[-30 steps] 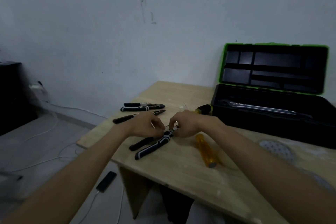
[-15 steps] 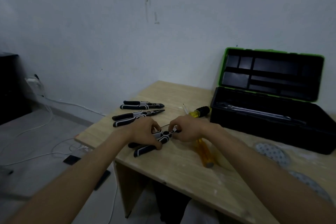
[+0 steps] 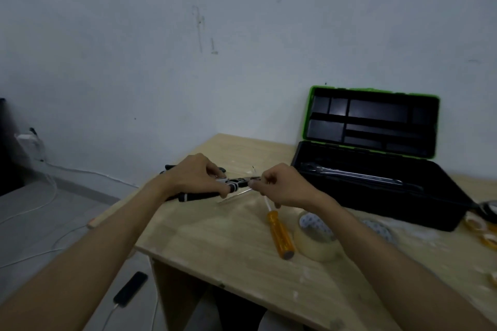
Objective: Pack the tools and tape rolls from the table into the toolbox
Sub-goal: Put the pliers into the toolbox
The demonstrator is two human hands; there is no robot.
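Observation:
My left hand point(image 3: 197, 177) grips the black-and-white handles of a pair of pliers point(image 3: 193, 197) just above the table's left part. My right hand point(image 3: 282, 187) pinches the pliers' jaw end with curled fingers. A thin metal shaft point(image 3: 234, 195) lies under the gap between my hands. To the right stands the black toolbox point(image 3: 403, 207), its green-rimmed lid up and a long wrench point(image 3: 349, 174) inside. An orange-handled screwdriver point(image 3: 279, 235) and a clear tape roll point(image 3: 317, 246) lie on the wooden table point(image 3: 215, 244) near my right wrist.
More pliers point(image 3: 166, 167) are partly hidden behind my left hand. A white dotted roll point(image 3: 377, 228) and several small tape rolls point(image 3: 481, 226) lie at the right. On the floor at the left are cables and a phone point(image 3: 130, 289). The wall is close behind.
My left hand has closed round the pliers' handles and the pliers have come up off the table. My right hand stays at the jaw end. The view has shifted right.

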